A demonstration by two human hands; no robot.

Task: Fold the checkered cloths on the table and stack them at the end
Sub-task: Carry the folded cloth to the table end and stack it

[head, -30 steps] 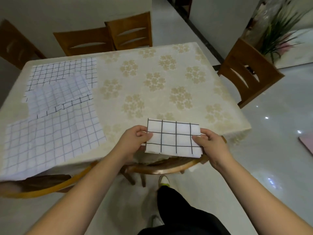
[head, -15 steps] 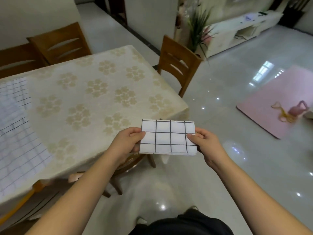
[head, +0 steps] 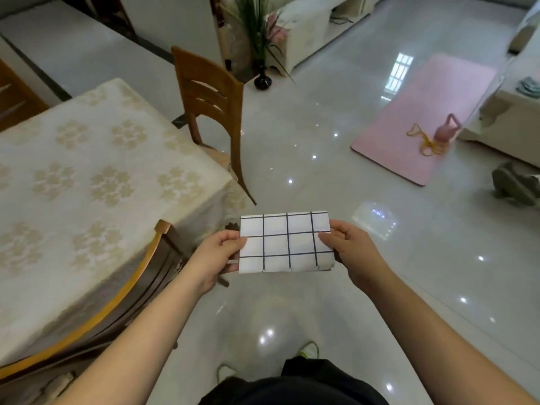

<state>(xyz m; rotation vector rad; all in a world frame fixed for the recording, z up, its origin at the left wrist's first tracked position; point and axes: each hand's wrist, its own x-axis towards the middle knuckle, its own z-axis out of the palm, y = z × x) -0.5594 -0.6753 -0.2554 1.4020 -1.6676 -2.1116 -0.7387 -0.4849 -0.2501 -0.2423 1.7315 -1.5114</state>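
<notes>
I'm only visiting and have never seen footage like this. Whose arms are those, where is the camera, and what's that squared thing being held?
No machine here: a person wears one camera on the head, looking forward and down at their own arms. The left hand and right hand each pinch one side of a folded checkered cloth, white with dark lines, held in the air above the shiny floor. To the left is a table under a cream flowered cover, with wooden chairs around it.

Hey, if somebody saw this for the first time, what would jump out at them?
First, the folded checkered cloth at centre, pinched between the left hand and right hand above the glossy floor. Next, the pink mat far right and the table with its floral tablecloth on the left.
</notes>
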